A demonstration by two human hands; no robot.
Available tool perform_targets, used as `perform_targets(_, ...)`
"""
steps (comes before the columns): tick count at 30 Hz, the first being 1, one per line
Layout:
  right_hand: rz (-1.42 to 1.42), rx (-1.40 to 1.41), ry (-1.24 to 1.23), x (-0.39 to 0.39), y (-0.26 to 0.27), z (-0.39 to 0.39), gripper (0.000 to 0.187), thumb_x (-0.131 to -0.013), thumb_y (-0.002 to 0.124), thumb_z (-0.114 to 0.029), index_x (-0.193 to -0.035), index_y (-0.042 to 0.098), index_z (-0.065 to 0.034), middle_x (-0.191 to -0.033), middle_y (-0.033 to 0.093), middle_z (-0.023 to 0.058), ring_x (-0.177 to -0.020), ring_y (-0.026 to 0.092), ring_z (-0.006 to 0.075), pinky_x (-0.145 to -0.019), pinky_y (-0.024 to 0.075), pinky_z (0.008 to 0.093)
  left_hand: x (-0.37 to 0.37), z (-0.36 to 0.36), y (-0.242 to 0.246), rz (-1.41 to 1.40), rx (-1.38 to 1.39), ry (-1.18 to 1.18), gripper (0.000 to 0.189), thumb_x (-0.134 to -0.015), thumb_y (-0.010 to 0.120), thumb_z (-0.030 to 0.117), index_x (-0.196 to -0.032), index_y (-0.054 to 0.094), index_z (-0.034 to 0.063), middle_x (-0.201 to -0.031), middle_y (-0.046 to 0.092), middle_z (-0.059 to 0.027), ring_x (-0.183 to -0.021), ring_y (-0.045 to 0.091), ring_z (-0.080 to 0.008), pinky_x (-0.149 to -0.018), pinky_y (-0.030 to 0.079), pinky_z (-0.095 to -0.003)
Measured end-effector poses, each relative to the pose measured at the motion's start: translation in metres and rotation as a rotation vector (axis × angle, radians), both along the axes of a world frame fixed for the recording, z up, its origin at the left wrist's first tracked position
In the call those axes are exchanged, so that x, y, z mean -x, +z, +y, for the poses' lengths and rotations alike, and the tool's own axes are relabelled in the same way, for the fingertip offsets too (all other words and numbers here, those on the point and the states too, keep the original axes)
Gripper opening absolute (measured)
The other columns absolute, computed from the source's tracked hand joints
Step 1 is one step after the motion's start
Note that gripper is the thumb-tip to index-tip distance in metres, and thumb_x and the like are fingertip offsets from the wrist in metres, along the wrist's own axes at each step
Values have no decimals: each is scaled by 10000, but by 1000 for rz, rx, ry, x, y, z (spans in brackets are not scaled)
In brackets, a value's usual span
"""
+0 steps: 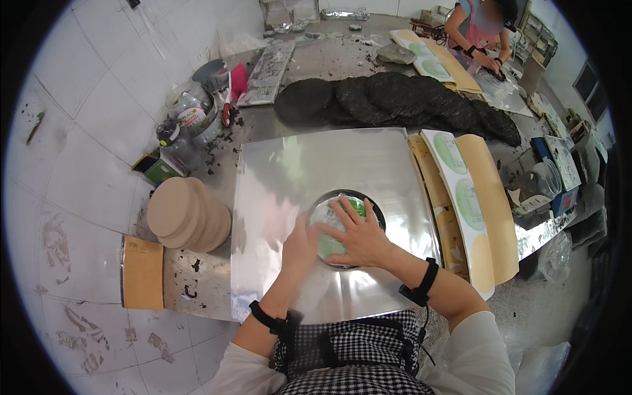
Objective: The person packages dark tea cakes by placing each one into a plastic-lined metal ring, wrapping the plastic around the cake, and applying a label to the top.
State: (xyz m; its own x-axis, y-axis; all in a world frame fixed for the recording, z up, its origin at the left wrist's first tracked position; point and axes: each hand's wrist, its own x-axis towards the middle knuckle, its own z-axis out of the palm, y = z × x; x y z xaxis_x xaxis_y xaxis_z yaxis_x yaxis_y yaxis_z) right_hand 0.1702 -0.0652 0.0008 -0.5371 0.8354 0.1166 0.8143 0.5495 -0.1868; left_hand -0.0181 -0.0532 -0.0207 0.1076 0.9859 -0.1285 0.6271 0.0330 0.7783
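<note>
A round flat disc in clear wrap with a green-and-white label (327,245) lies over a dark round item on a stack of silver foil sheets (276,173). My right hand (356,237) rests on top of the disc with its fingers spread. At the disc's left edge is my left hand (299,247), blurred, its fingertips partly hidden; its grip is unclear. Just right of the foil lies a strip of round green-printed labels (469,202) on tan paper (493,212). Beyond the foil, dark round pressed cakes (375,98) overlap in a row.
At the left stand stacked round beige discs (182,212), a lidded bottle (177,143), a plastic jar (192,111) and red-handled scissors (226,111). A clear plastic tub (545,177) stands at the right. A co-worker (484,34) handles clear plastic at the far right.
</note>
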Motion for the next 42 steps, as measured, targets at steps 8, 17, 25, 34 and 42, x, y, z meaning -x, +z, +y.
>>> perform_targets(8,185,190,94,-4,49,-20,613,-844,608,-491,-1370,512,-190,-1496,336,224,-1351,379,378,-1071,309,566,-5,-54,94,265,-660,-123,525,-791,514,48,-1312,520,116,-876,662,-218,-726,640,-381,-615,515,-434)
perform_targets(17,245,223,-803,-75,-43,-39,737,-932,515,-545,-1373,444,41,-1450,376,292,-1351,394,368,-1087,341,435,148,-90,6,-72,-183,439,355,-949,448,63,-1293,532,35,-749,660,-180,-489,584,-210,-508,486,-343)
perform_targets(25,1569,318,-770,-67,63,-75,673,-927,593,-209,-1470,204,-126,-1285,521,165,-1080,615,278,-696,603,367,108,-102,-6,40,-109,-279,321,-919,592,315,-1094,663,57,-890,686,-166,-882,667,-279,-823,525,-400)
perform_targets(34,1144,1060,-437,-62,142,107,604,-960,546,-377,-1451,366,-74,-1428,407,175,-1257,470,299,-928,521,373,132,-74,-10,239,-118,-788,455,-717,754,438,-1053,603,171,-1069,504,-81,-1059,485,-297,-931,393,-411)
perform_targets(42,233,588,347,56,66,71,596,-937,562,-389,-1374,440,-3,-1345,509,230,-1175,551,360,-1026,408,445,122,-73,-19,390,-273,-779,304,-722,742,381,-856,575,165,-894,480,-28,-916,500,-235,-794,424,-354)
